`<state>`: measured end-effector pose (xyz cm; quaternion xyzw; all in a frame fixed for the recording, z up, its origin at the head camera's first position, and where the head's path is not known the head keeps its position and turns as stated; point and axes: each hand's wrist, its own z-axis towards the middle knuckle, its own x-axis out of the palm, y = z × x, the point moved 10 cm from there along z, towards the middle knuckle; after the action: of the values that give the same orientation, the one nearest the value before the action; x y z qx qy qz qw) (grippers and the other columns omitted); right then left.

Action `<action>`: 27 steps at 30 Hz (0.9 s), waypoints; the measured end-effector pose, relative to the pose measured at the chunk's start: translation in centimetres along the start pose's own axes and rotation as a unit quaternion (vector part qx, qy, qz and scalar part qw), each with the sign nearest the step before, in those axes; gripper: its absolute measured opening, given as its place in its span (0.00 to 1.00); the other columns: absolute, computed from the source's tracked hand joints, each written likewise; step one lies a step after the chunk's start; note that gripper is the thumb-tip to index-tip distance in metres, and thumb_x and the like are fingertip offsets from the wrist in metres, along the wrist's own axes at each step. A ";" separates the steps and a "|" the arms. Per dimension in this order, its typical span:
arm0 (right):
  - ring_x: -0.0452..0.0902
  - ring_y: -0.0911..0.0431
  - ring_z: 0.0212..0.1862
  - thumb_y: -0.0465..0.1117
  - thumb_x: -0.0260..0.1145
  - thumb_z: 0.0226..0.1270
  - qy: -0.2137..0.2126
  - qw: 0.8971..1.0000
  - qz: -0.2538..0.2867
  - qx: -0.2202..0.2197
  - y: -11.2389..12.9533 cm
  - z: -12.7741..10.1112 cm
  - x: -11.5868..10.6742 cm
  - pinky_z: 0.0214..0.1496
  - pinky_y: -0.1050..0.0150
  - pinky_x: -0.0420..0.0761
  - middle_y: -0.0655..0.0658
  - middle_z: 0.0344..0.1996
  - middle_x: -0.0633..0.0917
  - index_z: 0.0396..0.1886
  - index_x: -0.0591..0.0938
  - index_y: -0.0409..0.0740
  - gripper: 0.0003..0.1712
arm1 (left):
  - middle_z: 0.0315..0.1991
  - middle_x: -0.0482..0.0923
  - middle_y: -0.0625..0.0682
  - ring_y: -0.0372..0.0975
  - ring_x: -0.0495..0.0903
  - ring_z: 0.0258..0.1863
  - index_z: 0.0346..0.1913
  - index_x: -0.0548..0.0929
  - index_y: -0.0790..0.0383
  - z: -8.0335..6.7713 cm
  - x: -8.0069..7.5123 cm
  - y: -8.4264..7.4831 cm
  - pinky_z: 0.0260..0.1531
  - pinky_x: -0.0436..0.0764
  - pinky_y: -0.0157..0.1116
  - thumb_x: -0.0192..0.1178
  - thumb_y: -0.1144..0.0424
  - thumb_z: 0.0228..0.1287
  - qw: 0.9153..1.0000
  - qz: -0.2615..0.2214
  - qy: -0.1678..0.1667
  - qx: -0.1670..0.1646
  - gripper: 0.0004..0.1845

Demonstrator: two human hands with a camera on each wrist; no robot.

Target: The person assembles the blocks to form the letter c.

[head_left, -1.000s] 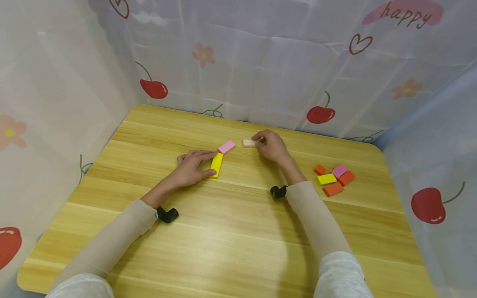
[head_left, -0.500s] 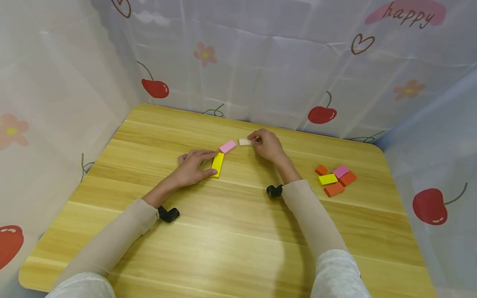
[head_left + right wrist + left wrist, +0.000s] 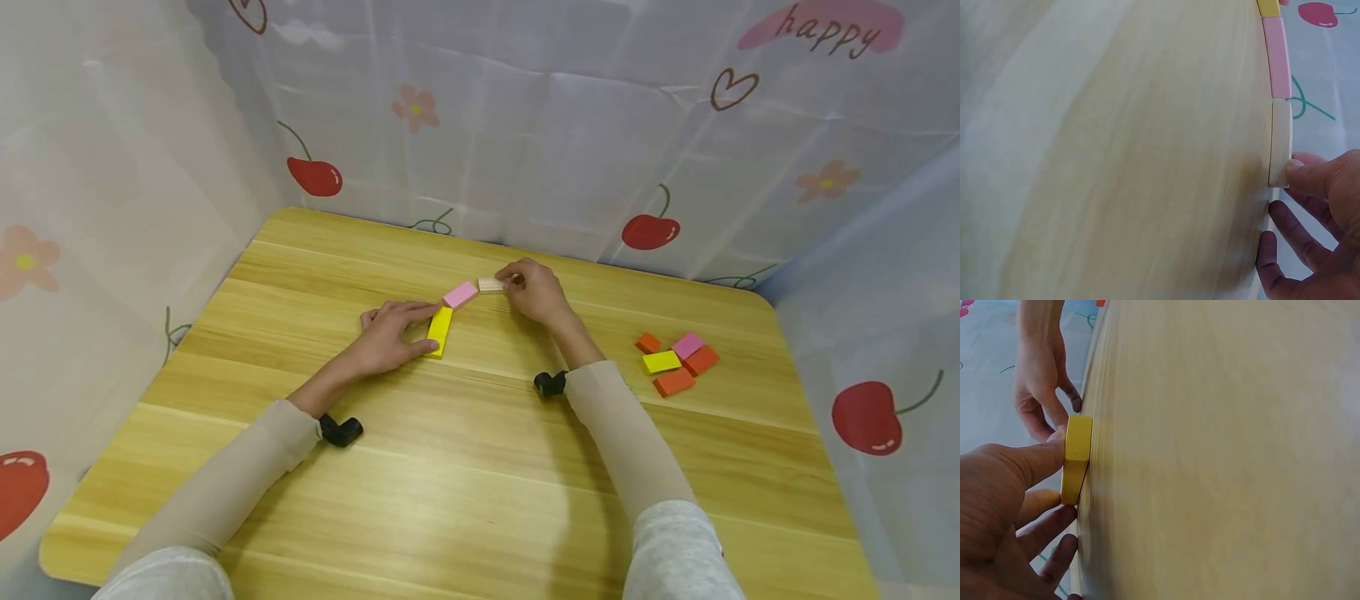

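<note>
My left hand (image 3: 392, 337) is at a yellow wooden block (image 3: 441, 332) lying flat on the table, thumb at its near end and a fingertip at its far end. The left wrist view shows the thumb against that yellow block (image 3: 1077, 456). A pink block (image 3: 460, 295) lies at an angle off the yellow one's far end. Beyond it my right hand (image 3: 538, 292) pinches a plain wood block (image 3: 491, 286) by its right end. In the right wrist view this plain block (image 3: 1280, 144) sits end to end with the pink block (image 3: 1277, 56), almost touching.
On the table's right side lies a loose group of blocks: a yellow block (image 3: 661, 362), a pink block (image 3: 687, 345) and several orange ones (image 3: 674, 382). A patterned curtain (image 3: 510, 150) stands behind the wooden table (image 3: 450, 483).
My right hand has slid the plain wood block left, up to the pink block's end. My left hand stays at the yellow block.
</note>
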<state>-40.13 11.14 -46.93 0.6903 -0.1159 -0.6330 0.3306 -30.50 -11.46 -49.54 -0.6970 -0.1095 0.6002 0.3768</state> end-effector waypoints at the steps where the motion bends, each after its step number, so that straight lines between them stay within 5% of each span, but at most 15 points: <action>1: 0.85 0.43 0.59 0.36 0.63 0.82 0.000 1.000 0.000 0.000 0.0 0.0 0.0 0.64 0.45 0.83 0.39 0.58 0.86 0.60 0.89 0.44 0.15 | 0.81 0.71 0.54 0.56 0.66 0.75 0.82 0.71 0.46 0.0 0.1 0.1 0.63 0.50 0.61 0.71 0.48 0.73 1.000 0.000 0.000 0.000 0.38; 27: 0.84 0.43 0.56 0.36 0.63 0.82 -0.011 1.000 0.003 -0.004 0.0 0.1 0.4 0.62 0.46 0.82 0.39 0.57 0.87 0.60 0.89 0.44 0.15 | 0.81 0.71 0.54 0.56 0.65 0.76 0.82 0.70 0.47 -0.1 0.0 -0.1 0.62 0.50 0.61 0.70 0.48 0.74 1.000 -0.001 -0.001 0.000 0.38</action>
<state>-40.15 10.88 -47.19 0.6814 -0.1189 -0.6403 0.3341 -30.42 -11.41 -49.41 -0.6964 -0.1103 0.6002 0.3776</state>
